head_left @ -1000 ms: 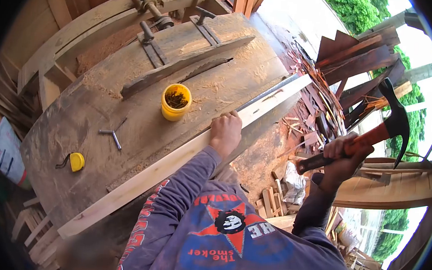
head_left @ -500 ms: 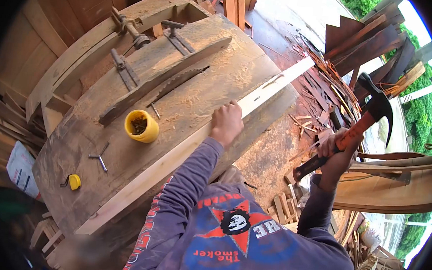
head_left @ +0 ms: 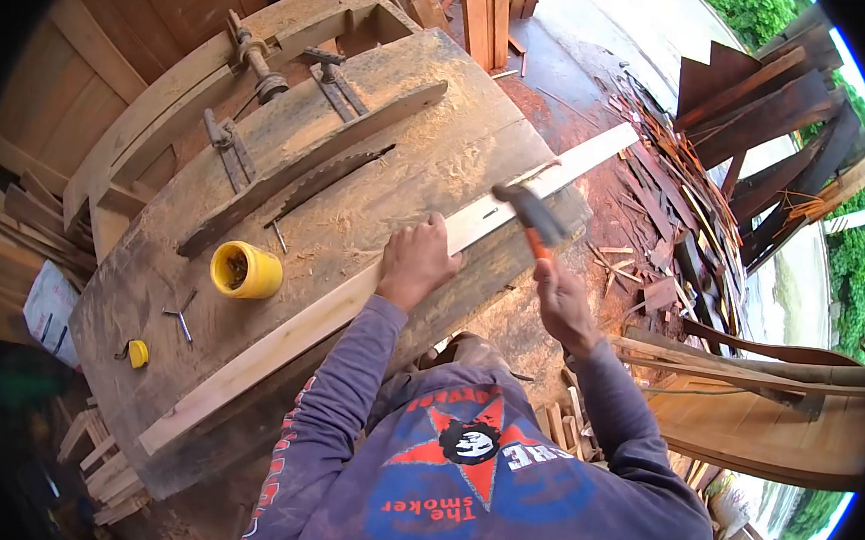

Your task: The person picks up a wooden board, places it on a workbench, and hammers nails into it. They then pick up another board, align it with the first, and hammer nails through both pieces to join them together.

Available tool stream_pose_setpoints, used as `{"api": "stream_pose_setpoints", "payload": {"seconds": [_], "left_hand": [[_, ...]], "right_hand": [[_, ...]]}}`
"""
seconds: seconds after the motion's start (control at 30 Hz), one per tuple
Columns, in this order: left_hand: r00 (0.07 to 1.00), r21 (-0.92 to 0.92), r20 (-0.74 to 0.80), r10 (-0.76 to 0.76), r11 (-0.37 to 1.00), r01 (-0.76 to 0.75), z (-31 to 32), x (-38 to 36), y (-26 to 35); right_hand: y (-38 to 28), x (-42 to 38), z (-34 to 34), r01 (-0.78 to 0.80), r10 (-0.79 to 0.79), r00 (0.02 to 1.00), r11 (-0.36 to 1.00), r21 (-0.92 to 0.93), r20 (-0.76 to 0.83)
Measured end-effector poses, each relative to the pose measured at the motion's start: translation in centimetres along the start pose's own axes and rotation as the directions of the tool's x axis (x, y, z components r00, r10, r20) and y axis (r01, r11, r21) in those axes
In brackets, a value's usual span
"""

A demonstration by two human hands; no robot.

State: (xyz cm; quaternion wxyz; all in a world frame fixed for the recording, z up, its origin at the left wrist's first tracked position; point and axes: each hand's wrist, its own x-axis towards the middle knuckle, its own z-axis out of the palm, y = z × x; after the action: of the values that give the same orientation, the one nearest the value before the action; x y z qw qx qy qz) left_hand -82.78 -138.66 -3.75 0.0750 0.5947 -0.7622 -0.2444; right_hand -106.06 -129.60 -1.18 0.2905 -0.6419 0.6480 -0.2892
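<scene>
A long pale wooden board (head_left: 292, 345) lies slantwise along the near edge of the workbench (head_left: 358, 190). My left hand (head_left: 417, 264) grips it near the middle, fingers curled over its top. In my right hand (head_left: 565, 309) is a claw hammer (head_left: 534, 220) with an orange handle, its blurred head low over the board's far part. A short dark slot (head_left: 490, 212) shows in the board just left of the hammer head. Left of my left hand stands a yellow cup (head_left: 247, 270) with small dark pieces inside.
Metal pins (head_left: 182, 323) and a yellow tape measure (head_left: 139, 354) lie on the bench's left side. A dark saw blade (head_left: 333, 181) rests by a curved upright strip (head_left: 314, 166). Clamps (head_left: 256, 62) hold the far side. Wood scraps (head_left: 658, 206) cover the ground at right.
My right hand has swung the hammer down and left, from raised at the right to low over the board. My left hand appears slightly lower and further left in view, still on the board.
</scene>
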Motion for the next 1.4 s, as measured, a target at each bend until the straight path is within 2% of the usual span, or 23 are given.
{"api": "stream_pose_setpoints", "payload": {"seconds": [0.17, 0.3, 0.37, 0.47, 0.5, 0.53, 0.57, 0.6, 0.7, 0.77, 0.83, 0.9, 0.93, 0.97, 1.03, 1.07, 1.1, 1.13, 1.17, 1.2, 1.23, 1.3, 1.4], "left_hand": [[1.000, -0.029, 0.026, 0.005, 1.000, -0.004, 0.0, -0.2, -0.4], [0.999, -0.038, -0.025, 0.035, 0.999, -0.036, 0.0, -0.2, -0.4], [0.999, -0.055, -0.023, 0.029, 0.998, -0.031, 0.0, -0.4, -0.5], [0.996, -0.037, -0.058, 0.063, 0.997, -0.065, 0.4, -0.4, -0.6], [0.997, -0.032, -0.046, 0.062, 0.997, -0.064, 0.7, -0.2, -0.7], [0.997, -0.025, -0.038, 0.067, 0.997, -0.068, 0.8, 0.0, -0.7], [0.996, -0.025, -0.049, 0.076, 0.997, -0.078, 1.3, -0.1, -0.8], [0.997, -0.049, -0.032, 0.065, 0.997, -0.067, 2.2, -0.9, -0.7], [0.999, -0.072, -0.003, 0.047, 0.996, -0.047, 1.3, -0.8, -0.8], [0.998, -0.081, 0.009, 0.056, 0.995, -0.055, 0.2, 0.2, -0.7], [0.998, -0.058, 0.006, 0.058, 0.997, -0.058, 0.3, -0.2, -0.6], [0.998, -0.050, 0.013, 0.059, 0.997, -0.059, 0.5, 0.0, -0.7], [0.998, -0.043, 0.004, 0.056, 0.998, -0.056, 0.3, -0.1, -0.6], [0.999, -0.036, -0.004, 0.053, 0.998, -0.053, 0.4, -0.2, -0.6], [0.999, -0.048, -0.002, 0.050, 0.998, -0.050, 0.5, 0.0, -0.5], [0.999, -0.050, -0.004, 0.051, 0.997, -0.051, 0.6, -0.1, -0.6], [0.998, -0.047, -0.007, 0.058, 0.997, -0.058, 0.5, -0.2, -0.6], [0.998, -0.073, -0.028, 0.053, 0.996, -0.054, 0.3, -0.1, -0.6], [0.998, -0.098, -0.039, 0.048, 0.994, -0.051, 0.3, -0.4, -0.6], [0.997, -0.084, -0.033, 0.067, 0.994, -0.070, 0.9, -1.3, -0.7], [0.997, -0.074, -0.050, 0.058, 0.995, -0.061, 0.8, -0.3, -0.7], [0.998, -0.066, -0.020, 0.063, 0.996, -0.064, 1.4, -1.3, -0.4], [0.992, -0.023, -0.064, 0.111, 0.993, -0.112, 0.6, -0.3, -0.7]], "right_hand": [[-0.7, 1.0, -0.8, 0.007, -0.003, 0.999, 0.997, -0.083, 0.045], [-6.8, 2.0, -7.0, 0.166, -0.194, 0.962, 0.975, -0.147, -0.195], [-10.4, 1.8, -8.5, 0.350, -0.241, 0.873, 0.915, 0.201, -0.423], [-9.6, 1.7, -5.9, 0.664, -0.465, 0.727, 0.661, 0.349, -0.505], [-0.7, 1.0, -2.4, 0.564, -0.399, 0.793, 0.766, 0.308, -0.460], [0.8, -0.6, 0.0, 0.420, -0.435, 0.874, 0.901, -0.114, -0.217], [0.8, -1.2, 2.0, -0.086, 0.096, 0.993, 0.985, -0.147, 0.067], [2.0, -2.1, 3.2, -0.121, 0.121, 0.993, 0.993, 0.007, 0.002], [-0.7, -0.6, 1.0, -0.109, 0.109, 0.994, 0.993, 0.040, 0.015], [-3.6, 1.1, -3.1, -0.023, 0.024, 1.000, 0.997, 0.075, -0.012], [-10.9, 1.6, -7.1, 0.054, 0.013, 0.965, 0.968, 0.246, -0.261], [-15.6, 1.8, -11.2, 0.382, -0.214, 0.809, 0.899, 0.214, -0.548], [-18.3, 1.7, -12.3, 0.481, -0.178, 0.714, 0.827, 0.290, -0.677], [-18.6, 1.4, -15.1, 0.658, -0.442, 0.730, 0.663, 0.358, -0.521], [-17.5, 1.6, -14.2, 0.864, -0.636, 0.503, 0.387, 0.322, -0.586], [-14.8, 1.7, -9.0, 0.839, -0.517, 0.459, 0.519, 0.163, -0.723], [-5.5, 0.8, -4.2, 0.620, -0.336, 0.711, 0.714, 0.324, -0.618], [-2.4, -0.4, -0.1, 0.164, -0.103, 0.960, 0.961, 0.222, -0.262], [-1.1, -1.7, 3.4, -0.285, 0.289, 0.956, 0.956, -0.074, 0.044], [-0.2, -2.8, 5.0, -0.168, 0.168, 0.985, 0.986, 0.000, -0.034], [-1.8, -2.2, 4.7, -0.326, 0.325, 0.945, 0.939, 0.106, 0.028], [-5.6, -0.7, 1.9, -0.196, 0.200, 0.973, 0.980, 0.044, -0.115], [-9.5, 2.3, -5.9, 0.173, -0.108, 0.934, 0.971, 0.167, -0.341]]}}
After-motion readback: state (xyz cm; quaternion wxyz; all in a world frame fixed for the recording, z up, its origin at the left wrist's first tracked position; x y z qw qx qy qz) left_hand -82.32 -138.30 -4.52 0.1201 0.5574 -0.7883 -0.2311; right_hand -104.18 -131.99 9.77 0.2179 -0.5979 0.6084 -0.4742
